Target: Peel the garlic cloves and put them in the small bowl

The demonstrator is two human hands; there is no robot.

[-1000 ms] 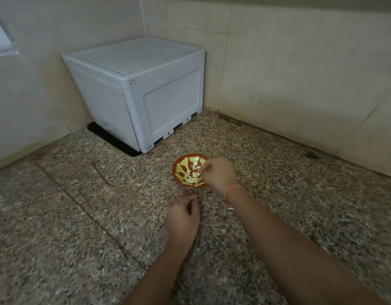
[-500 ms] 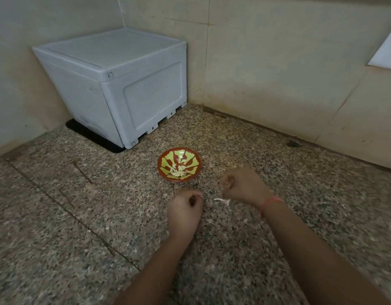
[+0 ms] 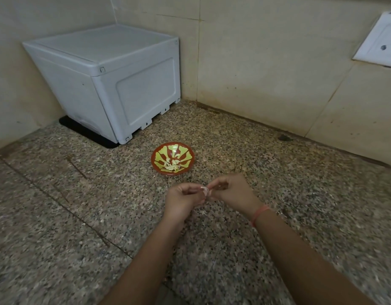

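A small red bowl point(image 3: 159, 167) with a yellow-green pattern stands on the speckled granite counter, with several peeled garlic cloves point(image 3: 172, 165) lying inside it. Just in front of the bowl my left hand point(image 3: 182, 201) and my right hand point(image 3: 230, 191) meet fingertip to fingertip. Between them they pinch a small garlic clove point(image 3: 205, 189) with pale papery skin. Most of the clove is hidden by my fingers. A red thread circles my right wrist.
A white plastic box point(image 3: 115, 84) on a black base fills the back left corner. Tiled walls point(image 3: 267, 73) close off the back, with a white socket point(image 3: 379, 40) at the upper right. Bits of skin lie on the counter point(image 3: 58, 216) under my hands.
My right hand pulled back from the bowl and came to my left hand; both now hold a clove between them. The view shifted right.
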